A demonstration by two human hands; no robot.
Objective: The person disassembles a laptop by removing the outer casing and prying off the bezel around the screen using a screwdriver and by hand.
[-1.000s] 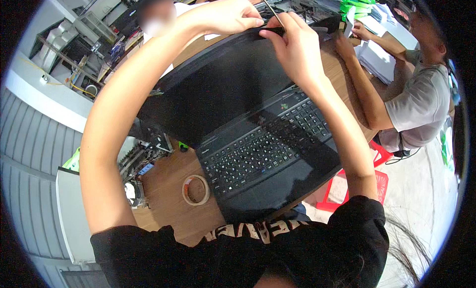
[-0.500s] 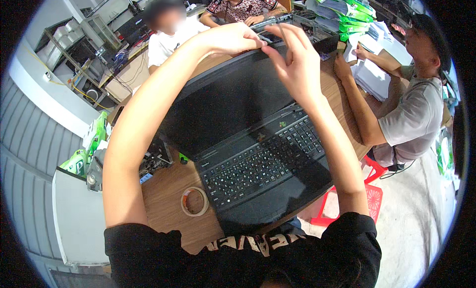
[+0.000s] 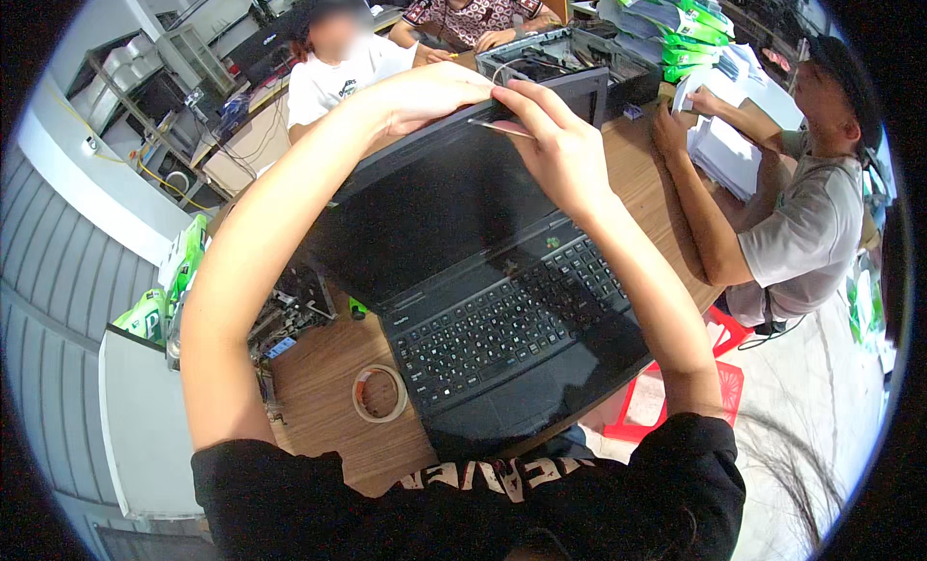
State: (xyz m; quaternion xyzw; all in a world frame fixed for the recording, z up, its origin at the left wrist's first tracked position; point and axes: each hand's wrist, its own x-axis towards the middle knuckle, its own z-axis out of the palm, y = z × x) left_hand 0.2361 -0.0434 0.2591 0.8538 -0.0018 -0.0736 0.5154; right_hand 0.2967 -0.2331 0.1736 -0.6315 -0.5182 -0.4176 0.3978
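Observation:
An open black laptop lies on the wooden table, its dark screen raised. My left hand is closed over the top edge of the screen's bezel, fingertips mostly hidden. My right hand is closed on a thin metal tool, just below the top edge beside my left fingers, with the tool's tip pointing left across the screen. A thin wire-like loop rises above the bezel between my hands; what it is I cannot tell.
A tape roll and loose computer parts are at the laptop's left. Two people face me across the table beside an open metal case. A co-worker at right handles paper stacks. A red stool stands below.
My right hand has moved down and left, and the tool has swung from pointing up to lying across the screen's top. The view has shifted, showing more of the people opposite.

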